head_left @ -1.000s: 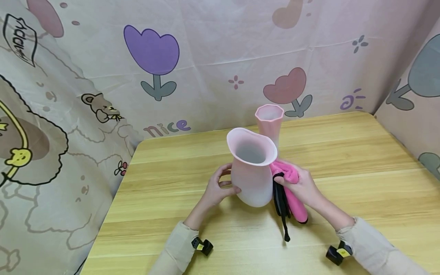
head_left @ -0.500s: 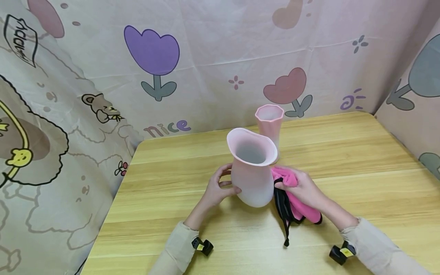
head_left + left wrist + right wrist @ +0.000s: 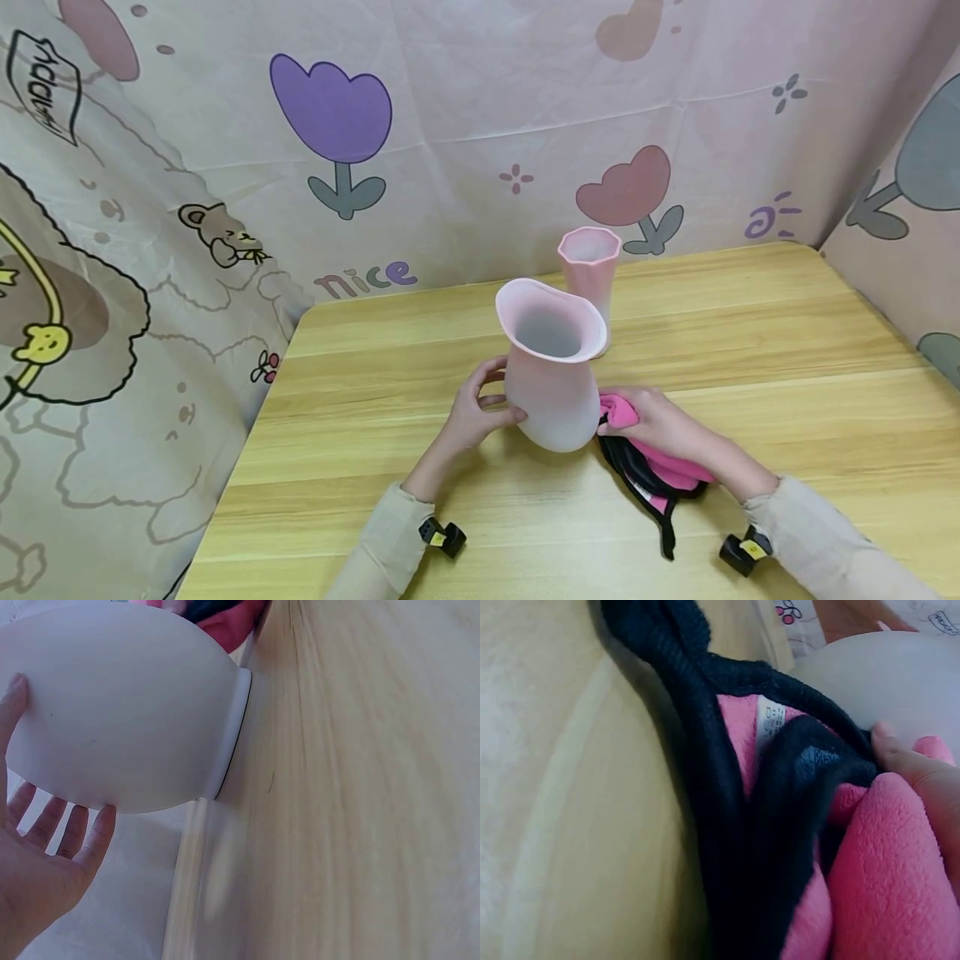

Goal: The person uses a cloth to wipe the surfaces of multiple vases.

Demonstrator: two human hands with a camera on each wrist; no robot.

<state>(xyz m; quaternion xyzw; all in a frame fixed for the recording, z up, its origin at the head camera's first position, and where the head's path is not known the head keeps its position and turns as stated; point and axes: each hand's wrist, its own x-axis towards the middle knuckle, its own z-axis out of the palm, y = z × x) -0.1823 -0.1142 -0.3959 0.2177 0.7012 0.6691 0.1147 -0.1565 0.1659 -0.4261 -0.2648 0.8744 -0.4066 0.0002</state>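
A frosted vase point(image 3: 555, 400), pale pink at its flared, wavy rim and whiter below, stands upright on the wooden table. My left hand point(image 3: 480, 408) holds its left side, thumb in front and fingers behind; the left wrist view shows the thumb and fingertips on the white wall point(image 3: 127, 705). In my right hand point(image 3: 660, 425) is a bunched pink cleaning cloth point(image 3: 675, 468) with black edging, pressed to the lower right side of the vase. A white label point(image 3: 769, 720) and a black-bound loose end show in the right wrist view. Some right fingers are hidden by the cloth.
Just behind the first vase stands a slimmer pink vase point(image 3: 591, 267) with an angular rim. The table point(image 3: 375, 417) meets a patterned cloth backdrop point(image 3: 465, 108) at the back and sides. Each sleeve carries a small black camera point(image 3: 442, 537).
My right hand has slid down the right side of the vase with the cloth, whose dangling black-edged end has swung to the right. My left hand and the vase stay in place.
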